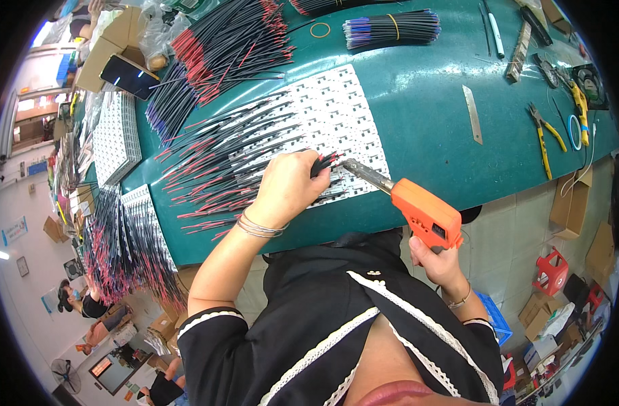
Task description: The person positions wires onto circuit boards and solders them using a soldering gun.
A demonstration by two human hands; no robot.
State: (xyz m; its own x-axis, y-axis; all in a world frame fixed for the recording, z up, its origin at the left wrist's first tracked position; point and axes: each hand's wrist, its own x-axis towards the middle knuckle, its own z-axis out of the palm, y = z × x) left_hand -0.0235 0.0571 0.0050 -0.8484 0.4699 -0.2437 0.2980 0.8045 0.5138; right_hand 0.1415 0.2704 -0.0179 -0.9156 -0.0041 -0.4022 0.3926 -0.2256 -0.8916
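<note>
My left hand (286, 184) is closed round a small bunch of black wires (321, 164), their ends poking out past the fingertips. Beneath it lies a white circuit board panel (353, 111) dotted with small dark marks. Rows of black wires with red tips (208, 162) stretch from the panel toward the left. In my right hand (438, 260) is an orange soldering gun (425, 211), gripped by its handle. Its metal tip reaches the panel just right of the wire ends; whether it touches them I cannot tell.
Heaps of red-tipped black wires (231, 40) and a banded bundle with blue and white ends (394, 29) lie at the back. Stacked panels (116, 139) and a phone (129, 76) are at left. At right lie a blade (471, 114), pliers (546, 139) and a pen (495, 35).
</note>
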